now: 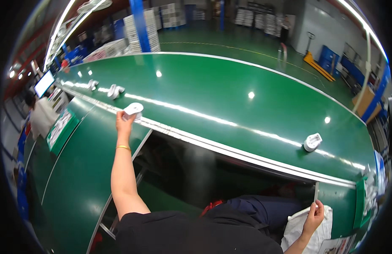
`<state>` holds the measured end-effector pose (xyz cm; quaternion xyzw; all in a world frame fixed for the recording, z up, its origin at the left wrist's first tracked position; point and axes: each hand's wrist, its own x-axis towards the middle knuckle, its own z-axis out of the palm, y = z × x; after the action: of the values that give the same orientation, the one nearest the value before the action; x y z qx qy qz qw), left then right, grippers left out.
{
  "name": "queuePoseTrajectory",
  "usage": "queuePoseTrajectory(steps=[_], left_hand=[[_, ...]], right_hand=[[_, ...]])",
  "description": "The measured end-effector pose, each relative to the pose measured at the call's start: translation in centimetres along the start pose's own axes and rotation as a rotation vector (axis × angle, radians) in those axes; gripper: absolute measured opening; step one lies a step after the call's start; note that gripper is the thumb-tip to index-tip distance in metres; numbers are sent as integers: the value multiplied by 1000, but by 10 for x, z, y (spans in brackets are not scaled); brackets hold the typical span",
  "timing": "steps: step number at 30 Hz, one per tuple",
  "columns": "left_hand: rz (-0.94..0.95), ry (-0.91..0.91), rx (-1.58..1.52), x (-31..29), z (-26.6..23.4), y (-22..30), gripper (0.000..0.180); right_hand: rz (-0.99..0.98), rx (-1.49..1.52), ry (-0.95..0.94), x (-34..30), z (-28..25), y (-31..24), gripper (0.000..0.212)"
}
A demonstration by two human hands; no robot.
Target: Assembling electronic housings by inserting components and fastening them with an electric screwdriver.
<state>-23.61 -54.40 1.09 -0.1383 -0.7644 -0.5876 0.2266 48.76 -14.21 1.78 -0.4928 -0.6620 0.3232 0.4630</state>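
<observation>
Right now we have our left hand [124, 122] stretched far out to the near edge of the green conveyor belt [213, 93], with the fingers closed around a small white plastic part [134, 110] that sits just at the belt's metal edge strip [230, 150]. Whether the part is already lifted or still touching the belt we cannot tell. Our right hand [315, 213] is low on the right, close to our body, with thumb and fingers pinched narrowly on the top edge of a white bag [304, 230] that hangs beside the dark opening under the belt. Two more white parts [115, 90] [92, 84] lie farther to the left on the belt, well apart from our hand, and another white part [312, 142] rests on the right side, near the edge strip. A person in a white top [41, 116] stands at the far left by a monitor [44, 83]. We judge this to be the picking step: one part is gripped at the belt while the bag is held ready. The next move would call for drawing the left arm back across the gap toward the bag and keeping the bag's mouth open enough to receive the part.
</observation>
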Motion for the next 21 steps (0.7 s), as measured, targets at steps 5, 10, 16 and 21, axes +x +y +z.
queuePoseTrajectory(steps=[5,10,16,21], left_hand=[[27,-761,-851,-100,165,192,38],[309,-1201,-978,-232,246,295,49],[323,-1530,-1363,-379,284,371,48],[45,-1724,-1411,-447,273,385,46]], right_hand=[[58,38,39,-15,-2,-15,20],[-58,173,-54,-22,26,-72,27],[-200,129,-14,-25,1,-88,72],[-215,101,40,-39,-23,-67,73]])
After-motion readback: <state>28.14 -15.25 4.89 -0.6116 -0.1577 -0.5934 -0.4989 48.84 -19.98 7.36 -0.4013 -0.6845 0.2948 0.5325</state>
